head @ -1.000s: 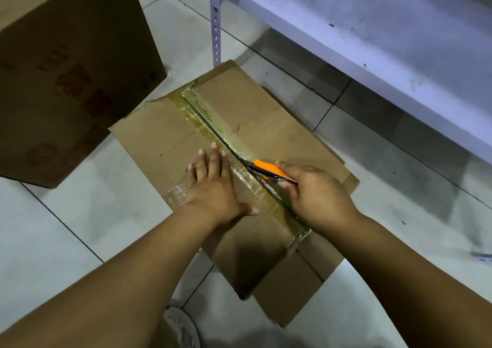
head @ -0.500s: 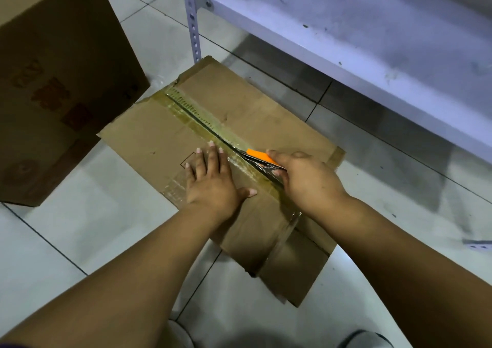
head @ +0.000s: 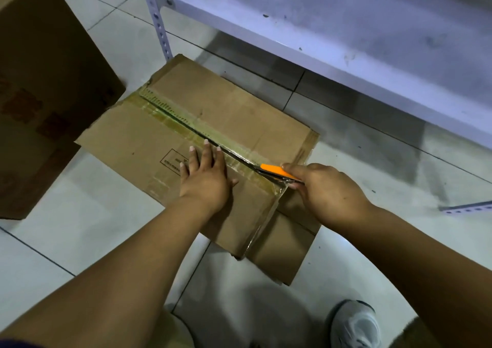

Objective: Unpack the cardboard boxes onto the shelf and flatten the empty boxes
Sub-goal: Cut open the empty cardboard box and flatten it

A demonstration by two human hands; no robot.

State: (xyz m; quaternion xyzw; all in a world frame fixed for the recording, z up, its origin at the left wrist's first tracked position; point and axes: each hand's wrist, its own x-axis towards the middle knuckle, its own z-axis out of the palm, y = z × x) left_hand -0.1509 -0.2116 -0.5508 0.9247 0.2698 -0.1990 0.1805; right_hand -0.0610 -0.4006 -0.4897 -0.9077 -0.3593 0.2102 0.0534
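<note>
Orange cutter [head: 277,172] now nearer seam's end; two hands, two boxes.

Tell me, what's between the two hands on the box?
In the head view, the taped seam of the box runs between the left hand and right hand.

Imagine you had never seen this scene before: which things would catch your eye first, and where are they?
The orange cutter stands out most, pinched in the right hand at the near end of the taped seam of the flat cardboard box on the tiled floor. Beside it, the left hand presses flat on the cardboard. A bare white metal shelf fills the upper right.
</note>
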